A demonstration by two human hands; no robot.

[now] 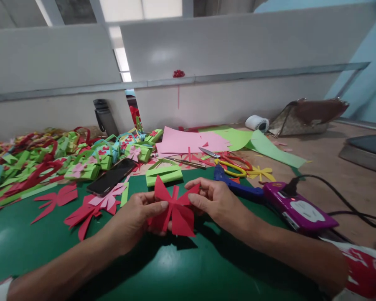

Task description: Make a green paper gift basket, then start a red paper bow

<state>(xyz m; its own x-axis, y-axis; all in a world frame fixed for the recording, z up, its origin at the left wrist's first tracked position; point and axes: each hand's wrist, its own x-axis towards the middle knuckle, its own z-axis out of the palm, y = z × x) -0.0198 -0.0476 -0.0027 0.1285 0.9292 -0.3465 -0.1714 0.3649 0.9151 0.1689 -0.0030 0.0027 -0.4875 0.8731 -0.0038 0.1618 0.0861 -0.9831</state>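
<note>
Both hands hold a red paper bow cut-out (175,209) just above a green mat (188,271). My left hand (138,219) pinches its left lobe, thumb on top. My right hand (211,200) grips the right lobe with closed fingers. Other red and pink paper bows (90,209) lie flat on the mat to the left. A black phone (111,176) rests behind them, and a green folded paper box (164,174) sits just beyond the held bow.
A heap of green, red and pink paper pieces (44,159) fills the left. Pink sheets (188,142), green sheets (260,144), yellow-and-red scissors (233,163), a blue tool (238,188), a purple power strip (297,209) with cable, a tape roll (257,123) and a bag (307,115) lie right.
</note>
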